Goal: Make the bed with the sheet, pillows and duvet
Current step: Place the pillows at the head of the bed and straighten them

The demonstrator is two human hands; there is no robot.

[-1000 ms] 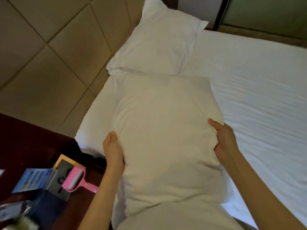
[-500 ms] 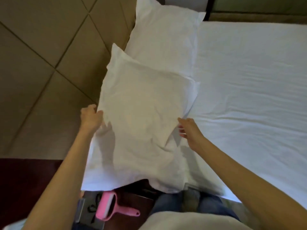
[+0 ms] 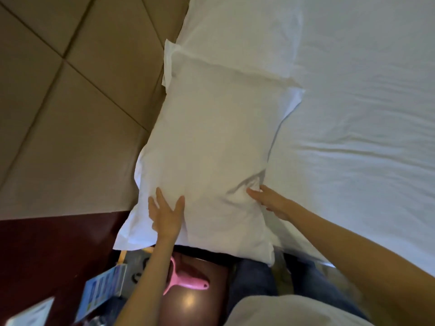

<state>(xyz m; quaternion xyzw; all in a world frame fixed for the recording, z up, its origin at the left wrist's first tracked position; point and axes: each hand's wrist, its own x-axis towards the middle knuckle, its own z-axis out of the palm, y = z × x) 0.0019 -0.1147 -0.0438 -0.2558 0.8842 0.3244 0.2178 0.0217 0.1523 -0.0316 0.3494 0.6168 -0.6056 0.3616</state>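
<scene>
A white pillow [image 3: 211, 142] lies flat at the head of the bed, its long side against the padded headboard. A second white pillow [image 3: 237, 27] lies beyond it, their ends overlapping. My left hand [image 3: 166, 214] presses on the near pillow's lower left part with fingers spread flat. My right hand [image 3: 270, 200] touches the pillow's right edge with straight fingers, where the fabric bunches. A white sheet [image 3: 364, 114] covers the mattress to the right. No duvet is in view.
The tan padded headboard [image 3: 70, 102] fills the left. Below it is a dark wooden nightstand [image 3: 47, 250] with a pink lint roller [image 3: 188, 282], a blue box [image 3: 101, 290] and papers. My jeans show at the bed's near edge.
The pillow has been laid down flat against the headboard. Both hands let go of its sides and now press on it with flat fingers. The view has swung closer over the bed.
</scene>
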